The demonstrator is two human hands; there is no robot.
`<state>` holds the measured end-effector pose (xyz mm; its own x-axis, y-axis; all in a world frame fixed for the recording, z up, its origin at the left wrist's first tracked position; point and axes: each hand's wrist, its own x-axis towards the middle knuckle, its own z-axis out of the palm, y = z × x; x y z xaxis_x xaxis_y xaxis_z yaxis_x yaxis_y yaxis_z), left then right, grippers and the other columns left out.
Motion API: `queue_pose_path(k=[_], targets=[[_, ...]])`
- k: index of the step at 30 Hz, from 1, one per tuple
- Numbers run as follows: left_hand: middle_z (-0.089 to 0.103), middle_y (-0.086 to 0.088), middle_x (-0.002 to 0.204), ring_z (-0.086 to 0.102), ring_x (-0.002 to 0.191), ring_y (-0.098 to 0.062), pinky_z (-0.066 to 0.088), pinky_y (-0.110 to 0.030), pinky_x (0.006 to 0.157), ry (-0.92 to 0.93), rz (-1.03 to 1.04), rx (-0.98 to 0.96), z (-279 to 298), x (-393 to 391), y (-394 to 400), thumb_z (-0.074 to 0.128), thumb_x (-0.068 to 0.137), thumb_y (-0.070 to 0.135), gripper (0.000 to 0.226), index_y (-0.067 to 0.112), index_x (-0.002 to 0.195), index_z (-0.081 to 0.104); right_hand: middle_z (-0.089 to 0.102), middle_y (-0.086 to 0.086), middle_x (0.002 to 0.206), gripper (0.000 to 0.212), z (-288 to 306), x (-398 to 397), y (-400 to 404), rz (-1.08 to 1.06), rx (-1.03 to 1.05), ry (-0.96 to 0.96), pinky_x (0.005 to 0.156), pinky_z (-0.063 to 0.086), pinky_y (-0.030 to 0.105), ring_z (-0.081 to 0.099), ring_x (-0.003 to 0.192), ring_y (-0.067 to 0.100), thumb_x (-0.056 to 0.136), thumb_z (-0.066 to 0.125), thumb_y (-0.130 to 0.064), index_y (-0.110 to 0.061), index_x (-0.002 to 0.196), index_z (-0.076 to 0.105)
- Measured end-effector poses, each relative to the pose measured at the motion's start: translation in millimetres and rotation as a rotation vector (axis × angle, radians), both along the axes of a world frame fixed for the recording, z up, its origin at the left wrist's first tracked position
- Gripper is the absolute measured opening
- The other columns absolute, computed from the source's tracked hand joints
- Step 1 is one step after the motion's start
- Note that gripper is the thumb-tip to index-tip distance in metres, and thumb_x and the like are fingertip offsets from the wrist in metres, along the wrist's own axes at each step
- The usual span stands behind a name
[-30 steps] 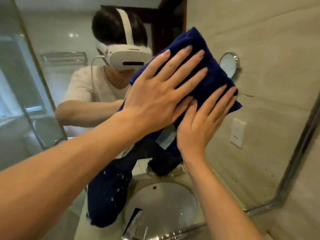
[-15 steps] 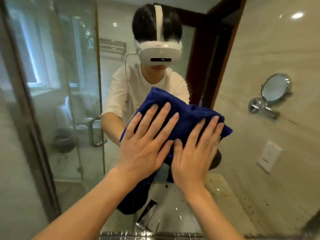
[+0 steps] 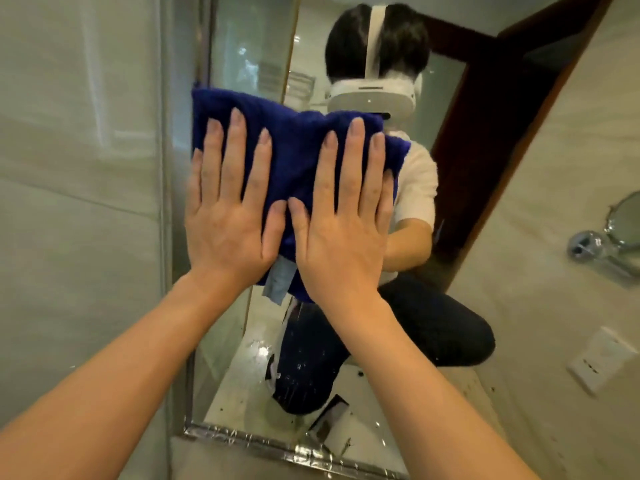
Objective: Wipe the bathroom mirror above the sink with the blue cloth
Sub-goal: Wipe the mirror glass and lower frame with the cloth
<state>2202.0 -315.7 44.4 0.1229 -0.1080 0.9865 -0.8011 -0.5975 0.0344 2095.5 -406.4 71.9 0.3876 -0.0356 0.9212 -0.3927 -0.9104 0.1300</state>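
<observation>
Both hands had carried the cloth (image 3: 294, 150) leftward and upward across the mirror (image 3: 346, 382) since half a second before, so that it lay near the mirror's left edge rather than at its middle. Left hand (image 3: 228, 216) and right hand (image 3: 341, 230) lay side by side, thumbs almost touching, palms flat and fingers straight and spread. Neither hand gripped the cloth; both pressed it flat against the glass. The blue cloth was folded, its upper edge above the fingertips and a pale label (image 3: 278, 282) hanging below between the wrists. Its left edge reached the mirror's left frame (image 3: 187, 375), beside a tiled wall (image 3: 79, 168). Reflected in the mirror were the person, crouched, in a white headset (image 3: 370, 98), a pale shirt and dark trousers; a dark door frame (image 3: 485, 150); a round shaving mirror (image 3: 623, 223) on a chrome arm; and a wall socket (image 3: 601, 358). A chrome strip (image 3: 277, 448) ran along the mirror's lower edge.
</observation>
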Motion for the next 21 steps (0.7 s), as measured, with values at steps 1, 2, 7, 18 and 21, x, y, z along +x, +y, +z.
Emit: queue_pose_path(k=[1, 2, 7, 18, 21], targets=[[0.019, -0.027, 0.158, 0.012, 0.149, -0.039, 0.011, -0.05, 0.122, 0.018, -0.012, 0.004, -15.9, -2.3, -1.1, 0.029, 0.103, 0.039, 0.062, 0.005, 0.154, 0.02, 0.011, 0.016, 0.161, 0.067, -14.8, -3.2, -2.8, -0.006, -0.007, 0.009, 0.122, 0.009, 0.045, 0.007, 0.15, 0.033, 0.102, 0.037, -0.044, -0.008, 0.153, 0.016], [0.018, -0.027, 0.158, 0.009, 0.15, -0.038, 0.01, -0.05, 0.122, 0.044, -0.025, 0.017, -35.9, -5.8, -2.0, 0.028, 0.103, 0.04, 0.063, 0.006, 0.155, 0.017, 0.008, 0.016, 0.16, 0.068, -32.5, -7.1, -6.0, -0.015, -0.019, 0.035, 0.122, 0.008, 0.045, 0.005, 0.15, 0.032, 0.102, 0.038, -0.045, -0.007, 0.153, 0.015], [-0.009, -0.013, 0.164, -0.006, 0.151, -0.032, 0.0, -0.048, 0.122, 0.223, -0.088, 0.091, -134.3, -42.9, -17.1, 0.024, 0.103, 0.042, 0.066, 0.014, 0.157, -0.001, -0.003, 0.016, 0.163, 0.077, -120.0, -36.6, -26.1, -0.117, -0.064, 0.206, 0.123, 0.002, 0.044, -0.006, 0.15, 0.03, 0.1, 0.043, -0.048, -0.007, 0.154, 0.007], [0.005, -0.011, 0.163, -0.011, 0.151, -0.025, -0.006, -0.043, 0.122, 0.196, -0.248, 0.16, -67.1, -135.5, -105.0, 0.038, 0.098, 0.035, 0.07, 0.017, 0.157, 0.004, 0.01, 0.021, 0.158, 0.073, -80.9, -138.2, -115.9, -0.276, -0.038, 0.124, 0.119, 0.023, 0.048, 0.015, 0.147, 0.039, 0.104, 0.029, -0.048, -0.002, 0.154, 0.003], [0.007, -0.01, 0.164, 0.001, 0.152, -0.027, -0.005, -0.043, 0.122, 0.124, -0.306, 0.263, -41.8, -165.3, -128.8, 0.051, 0.095, 0.034, 0.074, 0.016, 0.157, 0.016, 0.004, 0.022, 0.159, 0.072, -69.9, -169.3, -134.0, -0.357, 0.119, 0.051, 0.118, 0.024, 0.049, 0.01, 0.149, 0.037, 0.104, 0.027, -0.046, 0.002, 0.151, 0.002]])
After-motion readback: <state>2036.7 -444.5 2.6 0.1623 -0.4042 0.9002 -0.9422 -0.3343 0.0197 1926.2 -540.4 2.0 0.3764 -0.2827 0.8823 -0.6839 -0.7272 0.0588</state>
